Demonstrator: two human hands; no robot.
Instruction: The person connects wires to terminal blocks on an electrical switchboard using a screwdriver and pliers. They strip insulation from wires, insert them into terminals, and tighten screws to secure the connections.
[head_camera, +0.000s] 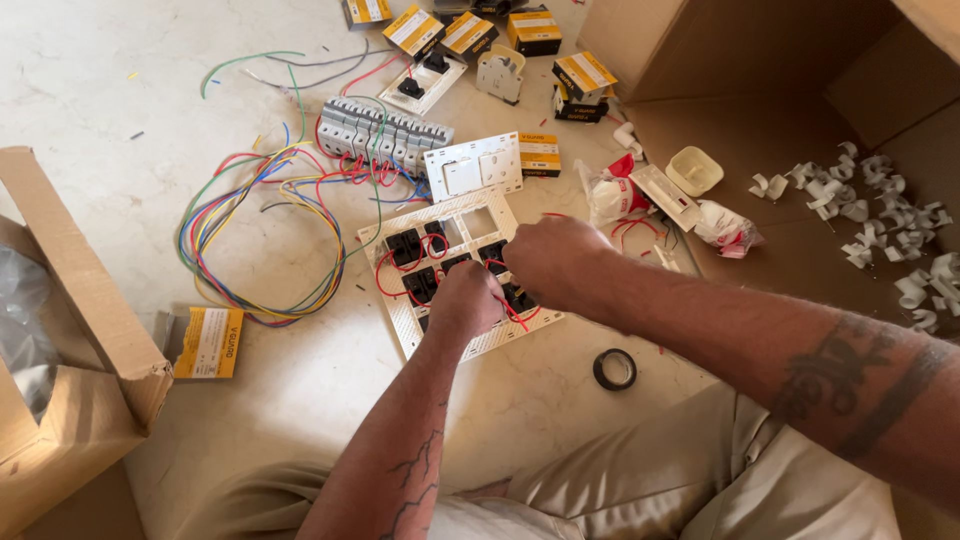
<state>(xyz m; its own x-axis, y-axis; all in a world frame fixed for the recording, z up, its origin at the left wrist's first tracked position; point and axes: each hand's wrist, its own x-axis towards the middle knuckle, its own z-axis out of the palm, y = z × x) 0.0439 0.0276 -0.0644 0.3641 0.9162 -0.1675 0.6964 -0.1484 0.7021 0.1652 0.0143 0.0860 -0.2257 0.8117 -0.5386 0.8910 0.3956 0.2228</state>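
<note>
A white switch plate (478, 222) lies face down on the marble floor, with several black switch modules (405, 247) clipped in and short red wires (385, 283) looping between them. My left hand (465, 300) rests closed on the lower modules, pinching something there that I cannot make out. My right hand (553, 262) hovers just right of it, fingers closed on a red wire (514, 312) at the plate's lower right part.
A row of grey circuit breakers (385, 128) and a bundle of coloured wires (255, 235) lie beyond. Yellow-black small boxes (540, 152), a white switch panel (470, 168), a black tape roll (614, 369), white clips (880, 215) and cardboard boxes (95, 380) surround me.
</note>
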